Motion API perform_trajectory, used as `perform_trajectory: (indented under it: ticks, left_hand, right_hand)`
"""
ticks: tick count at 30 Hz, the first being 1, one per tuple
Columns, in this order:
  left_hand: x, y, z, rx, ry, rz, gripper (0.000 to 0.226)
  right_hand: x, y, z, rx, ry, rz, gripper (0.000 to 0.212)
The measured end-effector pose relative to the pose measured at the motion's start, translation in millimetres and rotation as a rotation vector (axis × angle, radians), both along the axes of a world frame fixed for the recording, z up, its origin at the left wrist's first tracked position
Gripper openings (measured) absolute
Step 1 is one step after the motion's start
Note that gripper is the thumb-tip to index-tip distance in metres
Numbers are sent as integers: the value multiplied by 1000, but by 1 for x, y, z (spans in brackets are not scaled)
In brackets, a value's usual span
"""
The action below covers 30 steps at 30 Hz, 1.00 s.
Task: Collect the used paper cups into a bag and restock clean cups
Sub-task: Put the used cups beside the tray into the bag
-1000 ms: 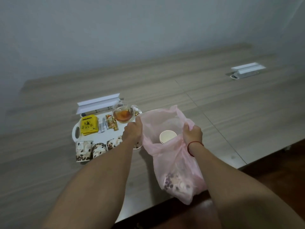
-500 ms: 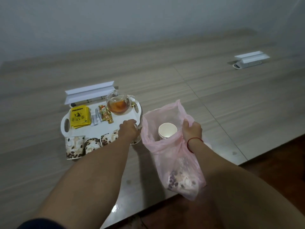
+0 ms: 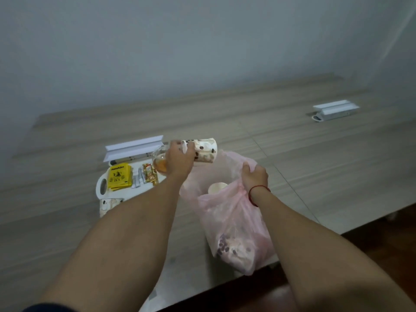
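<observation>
left hand fingers wrapped round patterned cup, sideways just above pink bag mouth, right hand pinching rim open at desk edge: I'd release low, nesting it onto bagged cup.

I count three whole paper cups: raised patterned cup, table cup, bagged white cup. Also one pink plastic bag, one white tray, one glass teapot, one yellow tea-packet stack, two white boxes.
</observation>
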<state>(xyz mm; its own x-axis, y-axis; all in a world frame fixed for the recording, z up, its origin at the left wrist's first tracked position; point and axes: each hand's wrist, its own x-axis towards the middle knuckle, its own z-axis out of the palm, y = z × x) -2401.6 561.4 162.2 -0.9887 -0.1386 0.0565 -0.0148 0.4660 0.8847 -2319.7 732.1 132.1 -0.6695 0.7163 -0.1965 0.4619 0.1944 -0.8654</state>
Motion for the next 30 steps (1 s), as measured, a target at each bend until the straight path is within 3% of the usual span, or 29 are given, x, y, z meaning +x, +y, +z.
perform_trajectory:
  ticks: [3, 9, 14, 18, 22, 24, 26, 28, 30]
  left_hand:
    - [16, 10, -7, -10, -100, -232, 36]
    - [42, 11, -31, -149, -330, -514, 53]
    - [41, -3, -28, -122, -366, -499, 47]
    - [45, -6, -22, -108, -517, -552, 45]
    - [45, -22, -31, -52, -419, -406, 31]
    - [41, -37, -32, 81, -355, -286, 16]
    - [33, -52, -30, 195, -332, -170, 19]
    - [22, -69, -33, 174, -292, -66, 26]
    - [10, -87, -42, 23, -251, 5, 28]
  right_hand:
    - [-2, 2, 17, 27, 56, 24, 44]
    - [-10, -3, 43, 86, 170, 92, 36]
    - [-21, -16, 51, 75, 205, 93, 41]
    - [-24, -30, 44, 115, 152, 135, 41]
    - [-24, -38, 29, 157, 73, 155, 44]
    - [-25, -41, 22, 172, 46, 153, 44]
    - [-25, -44, 18, 178, 20, 148, 44]
    - [-28, -48, 13, 180, 8, 144, 44]
    - [-33, -51, 7, 181, -4, 143, 45]
